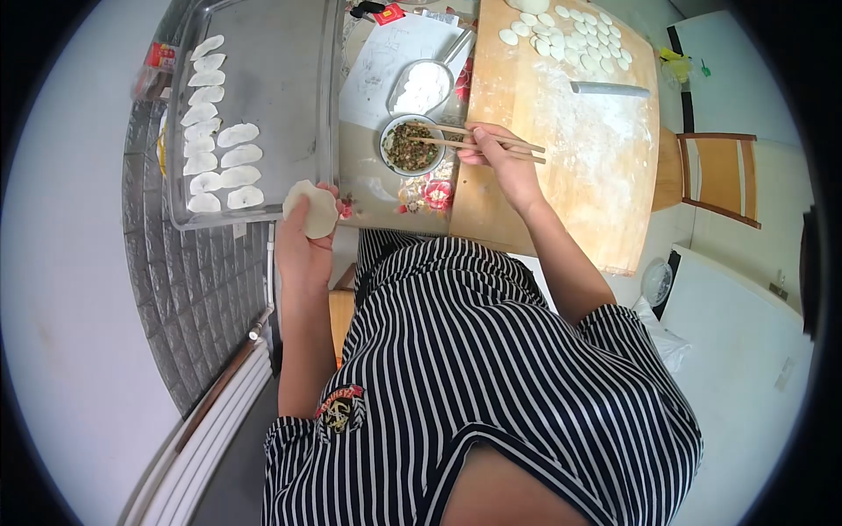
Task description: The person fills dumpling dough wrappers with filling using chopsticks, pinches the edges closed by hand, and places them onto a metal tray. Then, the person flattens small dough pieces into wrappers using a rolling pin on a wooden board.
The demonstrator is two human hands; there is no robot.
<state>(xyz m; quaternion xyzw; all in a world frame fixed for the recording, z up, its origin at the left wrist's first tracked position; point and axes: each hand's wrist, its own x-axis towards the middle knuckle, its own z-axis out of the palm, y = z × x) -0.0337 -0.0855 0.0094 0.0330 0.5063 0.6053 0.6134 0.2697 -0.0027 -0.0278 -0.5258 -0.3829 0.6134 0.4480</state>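
Observation:
A round, flat dough wrapper (pixel 316 213) lies across my left hand (pixel 307 237), held by the thumb beside the tray's near right corner. My right hand (pixel 495 158) is closed on a pair of wooden chopsticks (pixel 517 145). Their tips reach into a bowl of chopped filling (pixel 412 146), which stands on the flowered cloth between tray and board. Folded dumplings (pixel 200 164) sit in two columns at the left of the large metal tray (pixel 281 88). Many small dough discs (pixel 583 42) are spread at the back of the wooden board (pixel 500 197).
Behind the bowl, a metal scoop of white flour (pixel 423 86) rests partly on a white paper (pixel 377 66). A grey rolling pin (pixel 611 89) lies on the floured board. A wooden chair (pixel 719 175) stands to the right.

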